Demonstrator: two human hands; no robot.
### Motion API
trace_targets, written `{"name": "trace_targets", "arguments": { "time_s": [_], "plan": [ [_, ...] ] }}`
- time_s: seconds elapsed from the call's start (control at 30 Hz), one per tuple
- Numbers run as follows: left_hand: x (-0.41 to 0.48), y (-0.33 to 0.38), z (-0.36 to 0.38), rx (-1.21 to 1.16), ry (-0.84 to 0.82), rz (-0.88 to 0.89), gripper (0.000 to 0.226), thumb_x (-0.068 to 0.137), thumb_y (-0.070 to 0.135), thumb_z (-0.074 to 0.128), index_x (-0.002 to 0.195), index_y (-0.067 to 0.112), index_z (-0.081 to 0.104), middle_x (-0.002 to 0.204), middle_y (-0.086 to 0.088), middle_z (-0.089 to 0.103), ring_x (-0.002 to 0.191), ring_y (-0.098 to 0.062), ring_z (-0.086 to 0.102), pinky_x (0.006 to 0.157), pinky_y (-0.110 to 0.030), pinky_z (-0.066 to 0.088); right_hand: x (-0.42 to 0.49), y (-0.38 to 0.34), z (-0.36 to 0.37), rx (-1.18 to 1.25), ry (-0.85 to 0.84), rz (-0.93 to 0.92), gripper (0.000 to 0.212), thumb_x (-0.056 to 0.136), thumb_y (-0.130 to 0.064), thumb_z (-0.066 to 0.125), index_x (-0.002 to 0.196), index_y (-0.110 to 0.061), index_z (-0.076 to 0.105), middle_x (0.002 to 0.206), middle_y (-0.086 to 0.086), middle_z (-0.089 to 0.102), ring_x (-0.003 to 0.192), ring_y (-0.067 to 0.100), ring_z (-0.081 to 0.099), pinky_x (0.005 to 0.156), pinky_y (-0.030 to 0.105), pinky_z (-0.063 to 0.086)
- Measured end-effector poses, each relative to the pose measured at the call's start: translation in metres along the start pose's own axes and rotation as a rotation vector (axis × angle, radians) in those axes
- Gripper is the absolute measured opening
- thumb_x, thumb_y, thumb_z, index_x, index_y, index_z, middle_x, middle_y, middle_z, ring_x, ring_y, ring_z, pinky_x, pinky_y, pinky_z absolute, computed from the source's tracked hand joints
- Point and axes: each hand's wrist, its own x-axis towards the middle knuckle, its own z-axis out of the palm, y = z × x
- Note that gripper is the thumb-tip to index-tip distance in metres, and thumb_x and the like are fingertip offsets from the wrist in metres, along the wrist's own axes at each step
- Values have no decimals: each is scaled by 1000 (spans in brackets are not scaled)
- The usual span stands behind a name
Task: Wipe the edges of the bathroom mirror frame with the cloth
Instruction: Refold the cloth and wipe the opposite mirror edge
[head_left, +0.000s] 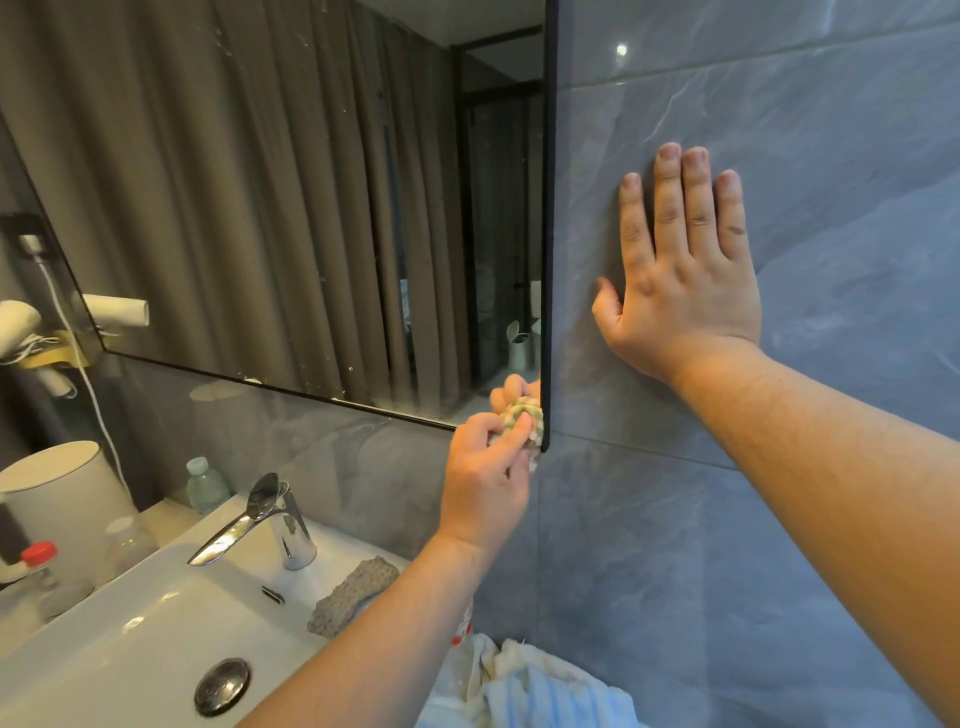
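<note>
Left hand (483, 467) pinching bunched cloth (524, 415) against mirror frame (548, 234) bottom corner, right hand (680, 280) flat, fingers straight, on grey wall tile (779, 104)

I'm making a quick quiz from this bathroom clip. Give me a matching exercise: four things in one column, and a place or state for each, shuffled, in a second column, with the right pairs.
Things:
1. cloth
2. right hand
3. sponge
4. tap

Places or states:
A. lies on the sink's rim, by the wall
B. flat against the grey tile, fingers straight
C. stands behind the basin, spout over it
D. bunched in the left hand at the mirror's lower right corner

Pairs: 1-D, 2-B, 3-A, 4-C
</note>
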Motion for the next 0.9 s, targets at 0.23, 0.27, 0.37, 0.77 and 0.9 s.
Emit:
{"name": "trace_targets", "arguments": {
  "time_s": [0.23, 0.27, 0.37, 0.77, 0.9],
  "plan": [
    [17, -43, -25, 99, 37, -23, 33, 76, -4, 69, 107, 4, 73, 89, -9, 56, 81, -21, 52, 72, -29, 46, 1, -1, 0, 9, 12, 6, 83, 94, -45, 41, 156, -5, 4, 162, 24, -2, 151, 38, -3, 121, 46, -9],
    [19, -51, -29, 94, 76, -110, 32, 76, -4, 69, 106, 3, 74, 90, -7, 54, 81, -19, 51, 73, -28, 45, 1, -1, 0, 9, 16, 7, 83, 94, -45, 41, 156, -5, 4, 162, 24, -1, 151, 38, -3, 121, 46, -9],
    [30, -66, -44, 27, 174, -523, 29, 81, -6, 68, 109, 2, 72, 95, -5, 48, 82, -19, 52, 75, -21, 44, 1, -1, 1, 11, 13, 7, 82, 94, -45, 41, 156, -5, 4, 162, 24, -1, 151, 38, -3, 121, 46, -8],
    [71, -114, -72, -149, 472, -1047, 33, 86, 10, 65, 119, 11, 70, 110, 0, 71, 101, -14, 66, 85, -23, 52, 1, -1, 0, 12, 17, 4, 83, 94, -45, 42, 156, -4, 5, 162, 24, -1, 151, 38, -3, 122, 49, -6],
    [69, -101, -59, -116, 420, -939, 37, 82, 20, 59, 117, 16, 71, 114, -7, 62, 99, -18, 65, 93, -31, 52, 0, -1, 1, 14, 18, 4, 83, 94, -45, 42, 156, -4, 5, 162, 24, -2, 151, 38, -3, 122, 49, -5]
  ]
}}
